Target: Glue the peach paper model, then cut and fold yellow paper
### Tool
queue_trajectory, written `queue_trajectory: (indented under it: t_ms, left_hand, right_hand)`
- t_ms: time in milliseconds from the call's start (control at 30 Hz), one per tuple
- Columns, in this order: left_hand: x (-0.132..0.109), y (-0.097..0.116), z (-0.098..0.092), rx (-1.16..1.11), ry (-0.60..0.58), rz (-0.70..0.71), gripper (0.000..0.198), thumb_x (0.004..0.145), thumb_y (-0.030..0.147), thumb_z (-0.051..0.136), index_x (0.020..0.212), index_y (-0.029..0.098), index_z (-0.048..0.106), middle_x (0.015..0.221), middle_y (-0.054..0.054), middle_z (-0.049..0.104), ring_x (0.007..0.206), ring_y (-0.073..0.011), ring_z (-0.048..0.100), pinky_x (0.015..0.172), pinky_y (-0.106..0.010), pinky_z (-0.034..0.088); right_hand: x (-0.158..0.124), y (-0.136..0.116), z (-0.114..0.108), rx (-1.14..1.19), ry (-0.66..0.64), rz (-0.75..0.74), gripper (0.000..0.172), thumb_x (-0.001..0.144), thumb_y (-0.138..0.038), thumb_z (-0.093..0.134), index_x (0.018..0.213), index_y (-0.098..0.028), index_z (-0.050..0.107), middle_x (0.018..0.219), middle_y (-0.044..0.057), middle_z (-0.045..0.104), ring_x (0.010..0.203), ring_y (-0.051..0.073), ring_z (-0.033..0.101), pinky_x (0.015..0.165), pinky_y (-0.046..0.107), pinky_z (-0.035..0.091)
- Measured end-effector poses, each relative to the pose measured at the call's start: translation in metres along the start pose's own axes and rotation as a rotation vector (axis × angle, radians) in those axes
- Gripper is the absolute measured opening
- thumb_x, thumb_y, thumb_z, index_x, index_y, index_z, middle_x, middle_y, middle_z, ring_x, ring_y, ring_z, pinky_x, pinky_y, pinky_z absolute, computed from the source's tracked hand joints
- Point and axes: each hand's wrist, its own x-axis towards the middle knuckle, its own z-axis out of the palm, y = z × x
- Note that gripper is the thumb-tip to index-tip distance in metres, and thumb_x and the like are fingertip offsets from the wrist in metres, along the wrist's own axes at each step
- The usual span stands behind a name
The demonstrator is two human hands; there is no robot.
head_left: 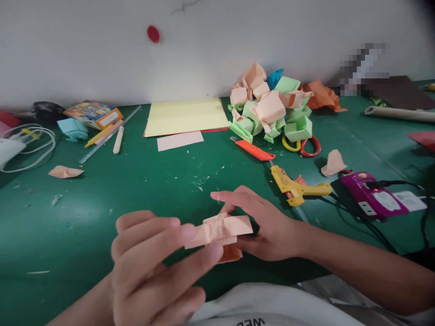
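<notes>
Folded peach paper [220, 230] is held in both grips: left hand [149, 258] with fingertips slightly parted, right hand [270, 222] half-curled.

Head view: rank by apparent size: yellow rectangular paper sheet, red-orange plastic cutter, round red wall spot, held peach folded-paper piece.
1. Yellow sheet
2. Cutter
3. Red spot
Unranked: peach piece, nearer camera, partly behind left hand.

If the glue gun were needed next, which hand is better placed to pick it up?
Probably the right hand: the glue gun lies just beyond its wrist, while the left hand is farther off, across the folded paper.
</notes>
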Motion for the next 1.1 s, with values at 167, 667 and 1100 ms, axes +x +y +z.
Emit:
queue_trajectory:
  t_ms: [167, 667, 1100]
  left_hand:
    - [0.024, 0.002, 0.008, -0.064, 0.032, -0.078, 0.029, 0.089, 0.047, 0.064, 0.11, 0.028, 0.071, 0.112, -0.008, 0.066, 0.108, -0.0284, 0.06, 0.085, -0.043, 0.055]
    - [0.032, -0.029, 0.022, -0.412, 0.152, -0.283, 0.007, 0.09, 0.018, 0.067, 0.086, 0.023, 0.066, 0.104, -0.005, 0.058, 0.1, -0.0194, 0.062, 0.066, -0.028, 0.056]
    - [0.052, -0.016, 0.018, -0.111, 0.007, 0.091, 0.014, 0.089, 0.019, 0.072, 0.099, 0.029, 0.074, 0.118, -0.003, 0.059, 0.091, -0.015, 0.061, 0.075, -0.032, 0.055]
  right_hand:
    - [0.001, 0.0, -0.001, -0.026, 0.002, 0.01, 0.083, 0.081, -0.01, 0.069, 0.153, -0.031, 0.035, 0.113, 0.005, 0.068, 0.101, 0.023, 0.06, 0.091, 0.039, 0.049]
    - [0.003, -0.005, -0.003, -0.003, -0.027, -0.028, 0.064, 0.091, -0.026, 0.072, 0.147, -0.026, 0.042, 0.116, 0.006, 0.067, 0.101, 0.021, 0.059, 0.094, 0.038, 0.044]
    - [0.006, -0.006, 0.001, -0.009, -0.026, -0.053, 0.06, 0.087, -0.023, 0.07, 0.142, -0.021, 0.044, 0.112, 0.007, 0.067, 0.095, 0.021, 0.058, 0.089, 0.038, 0.044]
